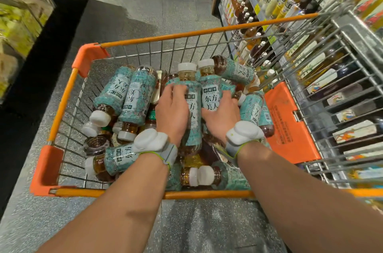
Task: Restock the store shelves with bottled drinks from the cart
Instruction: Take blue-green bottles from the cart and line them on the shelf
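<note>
Right, both hands were down in the orange-rimmed wire cart (132, 39). My left hand (172, 107) was curled round one white-capped, teal-labelled plastic tea bottle (192, 122). My right hand (220, 115) gripped its twin bottle (210, 91) just beside it, thumb across the label. Both pointed caps up and away from me, above the loose heap of bottles (128, 95) lying every which way.

My worry was this: the two touched each other and leaned on the pile, so lifting both together could have dragged a neighbour up and sent it rolling. The wrap looked slick, too, so a one-handed hold might have slipped. And the store shelves (258, 9) on my right looked crowded already; a careless push there could have toppled a row.
</note>
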Tool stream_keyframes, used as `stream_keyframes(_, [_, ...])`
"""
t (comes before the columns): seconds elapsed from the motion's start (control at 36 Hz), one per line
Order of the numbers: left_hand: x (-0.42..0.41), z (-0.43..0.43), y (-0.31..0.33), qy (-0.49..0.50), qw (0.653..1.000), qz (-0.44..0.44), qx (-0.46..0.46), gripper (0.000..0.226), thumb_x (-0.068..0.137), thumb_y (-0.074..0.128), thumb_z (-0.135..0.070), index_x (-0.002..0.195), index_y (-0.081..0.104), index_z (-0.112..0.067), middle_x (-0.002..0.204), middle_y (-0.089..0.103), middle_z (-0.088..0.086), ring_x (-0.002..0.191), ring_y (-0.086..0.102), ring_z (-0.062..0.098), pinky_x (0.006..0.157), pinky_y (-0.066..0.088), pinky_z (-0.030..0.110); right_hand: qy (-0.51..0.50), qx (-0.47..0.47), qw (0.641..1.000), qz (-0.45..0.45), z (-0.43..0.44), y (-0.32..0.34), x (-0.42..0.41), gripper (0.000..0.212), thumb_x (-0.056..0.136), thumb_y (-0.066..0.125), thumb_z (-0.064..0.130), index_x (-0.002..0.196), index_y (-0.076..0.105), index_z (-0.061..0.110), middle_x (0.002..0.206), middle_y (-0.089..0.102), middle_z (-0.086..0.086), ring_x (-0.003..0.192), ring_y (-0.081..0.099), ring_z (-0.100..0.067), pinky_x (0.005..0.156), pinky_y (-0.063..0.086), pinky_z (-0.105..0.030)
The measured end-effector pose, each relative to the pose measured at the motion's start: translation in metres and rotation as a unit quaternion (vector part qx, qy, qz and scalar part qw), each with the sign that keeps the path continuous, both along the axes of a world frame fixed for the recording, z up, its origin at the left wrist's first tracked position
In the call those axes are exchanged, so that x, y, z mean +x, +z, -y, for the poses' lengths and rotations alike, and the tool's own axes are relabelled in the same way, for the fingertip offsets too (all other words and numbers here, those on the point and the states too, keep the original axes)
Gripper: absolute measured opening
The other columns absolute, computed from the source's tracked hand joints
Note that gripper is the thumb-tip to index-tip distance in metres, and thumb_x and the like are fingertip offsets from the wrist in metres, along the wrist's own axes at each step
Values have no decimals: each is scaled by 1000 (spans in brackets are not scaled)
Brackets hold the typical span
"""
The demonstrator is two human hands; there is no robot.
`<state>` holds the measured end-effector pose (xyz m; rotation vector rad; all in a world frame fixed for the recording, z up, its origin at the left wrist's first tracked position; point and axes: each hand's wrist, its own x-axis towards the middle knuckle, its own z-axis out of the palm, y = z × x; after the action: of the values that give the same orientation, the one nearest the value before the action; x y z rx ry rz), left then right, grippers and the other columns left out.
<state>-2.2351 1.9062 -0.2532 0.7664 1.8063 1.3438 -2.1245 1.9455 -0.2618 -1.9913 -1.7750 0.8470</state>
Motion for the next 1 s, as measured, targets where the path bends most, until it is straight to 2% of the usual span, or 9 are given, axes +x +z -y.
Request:
stream_keyframes(0.06, [0, 2, 2, -48, 997, 29, -46, 81, 70, 56, -48, 149, 46, -29, 141, 56, -8, 129, 51, 20, 102, 45, 41, -11, 0, 1000, 2, -1, -2, 1, 59, 83, 74, 37, 127, 43, 11, 125, 49, -16, 114, 51, -41, 94, 49, -51])
stream_keyframes(0.11, [2, 4, 4, -91, 993, 49, -50, 104, 59, 65, -29, 156, 29, -39, 136, 60, -4, 121, 58, 23, 98, 52, 46, -19, -1, 1000, 9, -2, -3, 2, 59, 83, 74, 37, 126, 43, 11, 125, 49, -16, 114, 51, -42, 94, 49, -52])
stream_keyframes(0.31, [-2, 5, 0, -108, 991, 63, -47, 115, 64, 70, -17, 157, 9, -49, 130, 56, -19, 110, 59, 11, 91, 52, 35, -19, -18, 999, 18, -4, -6, 0, 75, 85, 73, 41, 140, 34, 8, 135, 46, -18, 118, 51, -42, 93, 47, -48])
stream_keyframes(0.39, [0, 6, 0, -62, 993, 90, -39, 107, 70, 79, -13, 156, 17, -31, 111, 52, -19, 95, 58, 3, 72, 50, 22, -19, -16, 1000, 1, -4, -8, 1, 77, 86, 72, 43, 142, 32, 8, 138, 45, -18, 119, 51, -41, 89, 44, -45])
stream_keyframes(0.47, [4, 9, 4, -27, 994, 98, -38, 90, 60, 84, -31, 139, 44, -15, 117, 69, 1, 99, 71, 14, 85, 60, 40, -23, -14, 999, -37, -4, -4, 4, 74, 88, 70, 44, 141, 34, 8, 135, 50, -18, 118, 53, -41, 87, 46, -44])
stream_keyframes(0.61, [9, 12, 12, -13, 996, 92, -6, 73, 65, 85, -36, 132, 59, -19, 110, 75, -1, 97, 74, 18, 87, 61, 47, -51, -3, 991, -126, 1, 2, 11, 73, 82, 72, 48, 136, 39, 13, 116, 58, 0, 112, 57, -32, 79, 45, -39])
stream_keyframes(0.75, [15, 5, 46, -14, 995, 96, 5, 91, 60, 87, -40, 142, 53, -21, 124, 71, 1, 112, 69, 23, 95, 57, 49, -74, 21, 974, -215, 6, 29, 19, 79, 76, 69, 51, 142, 42, 19, 132, 62, -5, 116, 60, -32, 92, 53, -47])
stream_keyframes(0.89, [22, -6, 104, -42, 996, 70, 40, 67, 66, 84, -26, 129, 63, -20, 111, 76, 0, 101, 73, 22, 90, 59, 51, -78, 76, 961, -254, -3, 83, 31, 94, 82, 69, 59, 156, 28, 19, 158, 37, -4, 144, 35, -28, 107, 30, -33])
stream_keyframes(1.0, [33, -12, 154, -56, 994, 53, 72, 54, 66, 82, -24, 119, 69, -23, 109, 76, 0, 98, 73, 22, 85, 60, 51, -57, 122, 953, -272, -8, 142, 41, 92, 78, 65, 66, 151, 35, 19, 149, 49, -3, 136, 46, -28, 109, 40, -44])
